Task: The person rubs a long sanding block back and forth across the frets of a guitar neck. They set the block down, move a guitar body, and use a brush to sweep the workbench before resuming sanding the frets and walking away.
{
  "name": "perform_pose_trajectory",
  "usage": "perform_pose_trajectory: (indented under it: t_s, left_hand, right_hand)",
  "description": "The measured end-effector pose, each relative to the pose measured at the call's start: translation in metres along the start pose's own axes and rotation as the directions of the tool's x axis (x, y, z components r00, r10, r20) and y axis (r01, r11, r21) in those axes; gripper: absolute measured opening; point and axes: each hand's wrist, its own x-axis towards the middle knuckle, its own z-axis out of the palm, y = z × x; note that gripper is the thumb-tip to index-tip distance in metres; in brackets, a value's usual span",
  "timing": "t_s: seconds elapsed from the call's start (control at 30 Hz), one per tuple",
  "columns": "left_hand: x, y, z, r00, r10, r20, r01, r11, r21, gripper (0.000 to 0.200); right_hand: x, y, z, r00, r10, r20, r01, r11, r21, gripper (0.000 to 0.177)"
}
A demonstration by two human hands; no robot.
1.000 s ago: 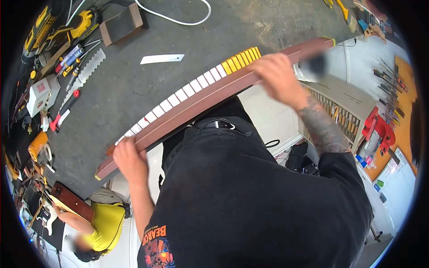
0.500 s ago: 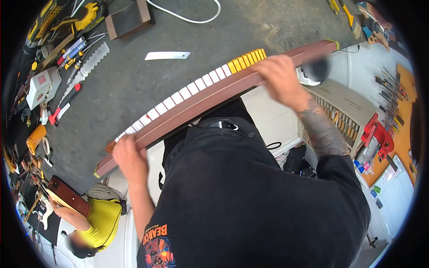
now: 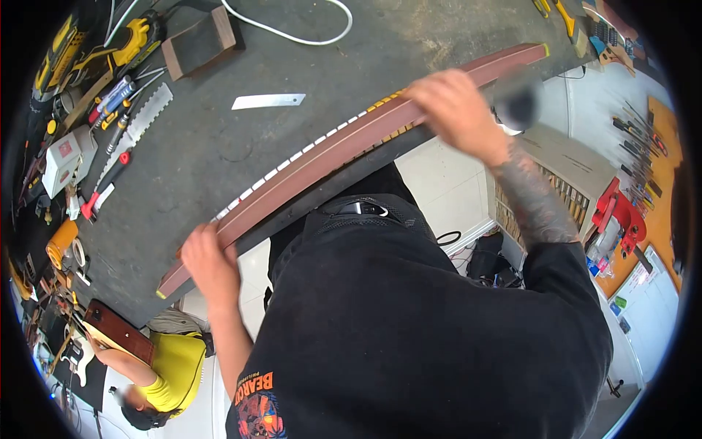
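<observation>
A long reddish-brown bar [image 3: 307, 164] lies slantwise along the near edge of the dark workbench. My left hand [image 3: 208, 260] is wrapped round its lower left part, and my right hand [image 3: 455, 110] grips it right of the middle. Along the bar's far side shows a narrow row of white blocks [image 3: 296, 156], with yellow blocks [image 3: 385, 99] near my right hand. More yellowish pieces peek out below the bar's near side. A flat metal blade [image 3: 268, 101] lies beyond the bar.
Hand tools, a saw blade [image 3: 150, 113] and a yellow power tool [image 3: 131, 44] lie at the left. A wooden block [image 3: 201, 45] and white cable [image 3: 300, 38] are at the back. Another person in a yellow top [image 3: 179, 369] holds a brown wooden object [image 3: 121, 329] at lower left.
The bar has moved away from my body with both hands on it. It now covers most of the white and yellow blocks, which showed wider before.
</observation>
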Motion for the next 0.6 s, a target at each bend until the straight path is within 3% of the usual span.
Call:
perform_pose_trajectory:
  t_s: [0.07,0.13,0.17,0.27,0.33,0.4,0.5,0.6]
  left_hand:
    - [-0.022,-0.066,-0.003,0.999,-0.037,0.028,0.038,0.999,-0.024,0.05]
    - [-0.049,-0.125,-0.008,0.998,-0.053,-0.024,0.054,0.998,0.036,0.051]
    - [-0.049,-0.126,-0.01,0.999,-0.035,0.009,0.035,0.998,0.046,0.05]
    - [-0.038,-0.107,-0.01,0.997,0.009,0.072,-0.014,0.997,0.069,0.048]
    - [-0.007,-0.035,-0.003,0.996,0.008,0.085,-0.015,0.996,0.087,0.045]
    - [0.02,0.017,-0.006,0.994,0.107,0.034,-0.107,0.994,-0.019,0.046]
    - [0.015,0.003,-0.01,0.997,0.052,0.057,-0.05,0.998,-0.039,0.046]
    - [-0.022,-0.077,-0.021,0.992,-0.068,0.108,0.068,0.998,-0.002,0.047]
  right_hand:
    - [0.024,-0.047,0.026,0.999,-0.003,-0.041,0.006,0.997,0.081,0.033]
    - [0.049,-0.1,0.044,1.0,0.001,0.016,-0.004,0.977,0.215,0.036]
    - [0.056,-0.114,0.055,0.998,-0.006,-0.059,0.02,0.972,0.235,0.036]
    - [0.041,-0.077,0.039,0.999,-0.01,-0.035,0.017,0.978,0.206,0.038]
    - [0.016,-0.016,0.01,0.999,-0.035,-0.019,0.036,0.995,0.088,0.042]
    - [-0.003,0.017,-0.006,0.999,-0.036,-0.013,0.037,0.999,0.011,0.043]
    - [0.001,0.014,-0.005,0.998,-0.056,-0.028,0.057,0.998,0.036,0.041]
    - [0.039,-0.063,0.033,0.995,-0.028,-0.097,0.047,0.978,0.202,0.03]
